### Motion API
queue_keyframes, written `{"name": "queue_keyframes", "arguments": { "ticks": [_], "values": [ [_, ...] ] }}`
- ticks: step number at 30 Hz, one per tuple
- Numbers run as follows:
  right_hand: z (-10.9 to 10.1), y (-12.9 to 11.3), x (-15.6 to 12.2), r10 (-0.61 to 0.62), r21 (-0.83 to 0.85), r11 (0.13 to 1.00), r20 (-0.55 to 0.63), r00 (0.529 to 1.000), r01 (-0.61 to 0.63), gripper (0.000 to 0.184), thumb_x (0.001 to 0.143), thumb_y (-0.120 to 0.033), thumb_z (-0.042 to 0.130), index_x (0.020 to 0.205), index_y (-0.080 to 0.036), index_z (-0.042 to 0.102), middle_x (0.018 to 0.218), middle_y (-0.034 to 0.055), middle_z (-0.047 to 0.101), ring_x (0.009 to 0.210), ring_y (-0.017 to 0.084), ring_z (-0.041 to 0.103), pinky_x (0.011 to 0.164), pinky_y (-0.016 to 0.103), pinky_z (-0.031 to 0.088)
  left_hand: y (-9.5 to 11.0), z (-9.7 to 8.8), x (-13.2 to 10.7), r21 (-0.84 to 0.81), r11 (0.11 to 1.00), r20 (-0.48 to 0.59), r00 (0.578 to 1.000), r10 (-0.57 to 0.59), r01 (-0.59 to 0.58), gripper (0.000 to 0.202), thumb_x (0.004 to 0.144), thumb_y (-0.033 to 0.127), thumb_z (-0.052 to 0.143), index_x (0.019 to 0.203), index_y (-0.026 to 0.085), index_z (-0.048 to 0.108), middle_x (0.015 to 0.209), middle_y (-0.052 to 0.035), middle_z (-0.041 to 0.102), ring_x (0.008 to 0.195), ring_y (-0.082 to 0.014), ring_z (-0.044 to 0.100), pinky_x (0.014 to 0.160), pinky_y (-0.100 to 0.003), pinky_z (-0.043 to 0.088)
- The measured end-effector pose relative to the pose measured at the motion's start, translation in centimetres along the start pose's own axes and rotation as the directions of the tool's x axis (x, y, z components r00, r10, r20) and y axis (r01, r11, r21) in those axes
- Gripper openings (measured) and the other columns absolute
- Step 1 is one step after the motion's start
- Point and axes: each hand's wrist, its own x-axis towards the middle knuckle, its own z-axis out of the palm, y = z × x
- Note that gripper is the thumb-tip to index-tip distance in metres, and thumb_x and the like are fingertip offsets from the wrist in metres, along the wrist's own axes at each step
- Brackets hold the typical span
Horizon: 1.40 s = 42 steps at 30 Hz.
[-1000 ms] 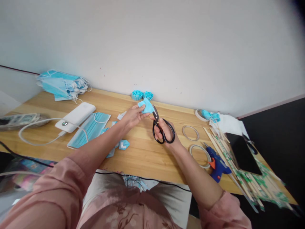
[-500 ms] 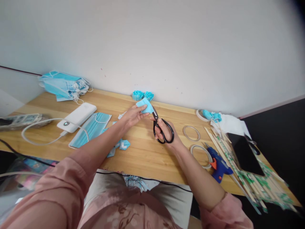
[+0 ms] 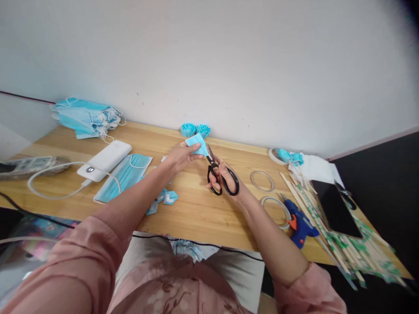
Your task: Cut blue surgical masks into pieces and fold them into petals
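Note:
Pinched in my left hand (image 3: 181, 157) is a small light-blue piece of mask fabric (image 3: 196, 143), held above the table. My right hand (image 3: 225, 176) has its fingers through the black handles of a pair of scissors (image 3: 211, 159). The scissor blades are parted at the right edge of the fabric piece. Several cut blue pieces (image 3: 170, 197) lie on the table below my left forearm. Two blue fabric flowers (image 3: 195, 130) stand by the wall, just beyond my hands.
Left: a pile of blue masks (image 3: 87, 115), a white power bank (image 3: 105, 160) with a cable, a flat mask (image 3: 126, 176). Right: tape rolls (image 3: 262, 181), a blue glue gun (image 3: 301, 222), a phone (image 3: 335, 207) on wrapped sticks (image 3: 353, 253), white sheets (image 3: 316, 168).
The scissor handles have spread apart and the blades have opened at the fabric's edge. My left hand keeps its grip on the fabric, almost unmoved.

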Motion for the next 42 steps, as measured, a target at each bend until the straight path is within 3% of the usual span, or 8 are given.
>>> {"name": "queue_keyframes", "arguments": {
  "ticks": [10,18,30,42],
  "values": [
    [0.0,-0.1,0.0,-0.025,0.021,0.999,-0.011,1.0,0.026,0.084,0.084,-0.071,0.057,0.151,-0.025,0.036,0.061,-0.0088,0.054,0.04,0.006,0.041,0.064,0.032,0.059,-0.7,0.0,-0.2,0.057,0.998,0.031,0.999,-0.02,0.018,0.019,0.069,0.013,0.084,0.082,0.009,0.071,0.076,-0.0038,0.074,0.066,-0.0132,0.07,0.061,-0.023,0.059],
    [0.3,0.1,0.1,-0.063,0.065,0.995,-0.098,0.993,0.07,0.086,0.082,-0.071,0.059,0.151,-0.026,0.035,0.058,-0.01,0.053,0.038,0.006,0.041,0.064,0.031,0.059,-1.0,0.3,-0.3,0.024,0.998,0.044,0.997,-0.057,0.056,0.02,0.07,0.013,0.084,0.087,0.009,0.072,0.077,-0.0037,0.074,0.065,-0.0121,0.069,0.059,-0.021,0.06],
    [0.4,0.5,0.1,-0.115,0.042,0.991,-0.171,0.979,0.124,0.07,0.086,-0.058,0.062,0.144,-0.024,0.045,0.054,-0.0114,0.052,0.033,0.005,0.038,0.047,0.024,0.053,-1.0,0.4,-0.5,0.057,0.997,0.083,0.995,-0.05,0.046,0.022,0.071,0.017,0.085,0.088,0.01,0.073,0.08,-0.004,0.075,0.067,-0.0112,0.069,0.062,-0.019,0.06],
    [0.8,0.0,-0.1,-0.106,-0.004,0.994,-0.185,0.977,0.107,0.08,0.081,-0.064,0.066,0.144,-0.02,0.045,0.051,-0.0121,0.049,0.032,0.005,0.036,0.041,0.022,0.049,-0.9,0.5,-0.6,0.06,0.996,0.043,0.997,-0.069,0.066,0.015,0.074,0.014,0.081,0.085,0.01,0.072,0.077,-0.0033,0.074,0.065,-0.0104,0.069,0.06,-0.018,0.059]
  ]
}}
